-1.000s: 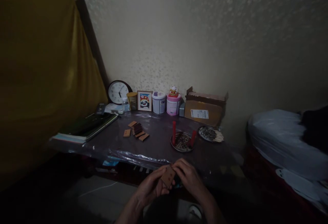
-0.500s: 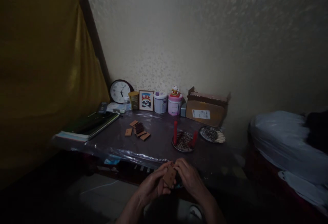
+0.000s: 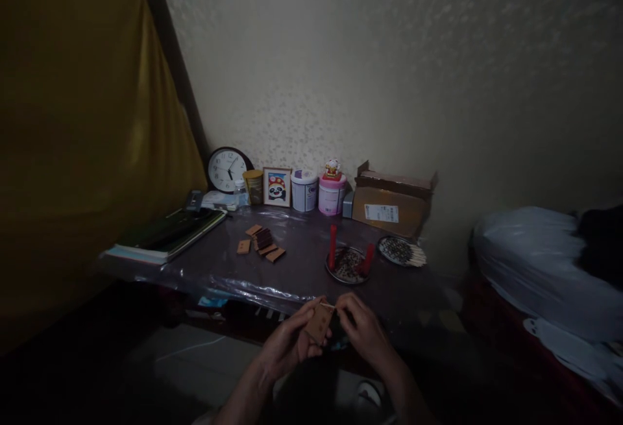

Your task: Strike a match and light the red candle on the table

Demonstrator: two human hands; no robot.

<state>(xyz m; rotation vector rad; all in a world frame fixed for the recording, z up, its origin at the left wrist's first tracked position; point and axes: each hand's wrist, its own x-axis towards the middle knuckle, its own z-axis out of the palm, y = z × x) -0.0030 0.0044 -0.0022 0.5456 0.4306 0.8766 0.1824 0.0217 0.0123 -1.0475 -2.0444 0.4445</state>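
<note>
My left hand (image 3: 291, 342) is closed around a small brown matchbox (image 3: 319, 323), its printed face tilted toward me. Between the pinched fingers of my right hand (image 3: 363, 326) is a thin pale matchstick (image 3: 328, 306), lying against the box's upper edge. Both hands are just off the table's front edge. Farther back, more matchboxes (image 3: 263, 238) lie in a loose pile, some with dark striking sides up. On a metal plate (image 3: 327, 272) stand a tall red candle (image 3: 333, 247) and a shorter, leaning red candle (image 3: 368, 258) among dark bits.
A second plate (image 3: 381, 251) at the right carries many dark-headed matches. Along the wall are a clock (image 3: 228, 170), a panda picture (image 3: 277, 187), two tubs (image 3: 304, 191) and a cardboard box (image 3: 409, 207). Books (image 3: 180, 230) lie left on the plastic-covered table (image 3: 296, 276).
My right hand has drawn slightly right, away from the matchbox, and the pale matchstick now shows between them. The view has shifted a little.
</note>
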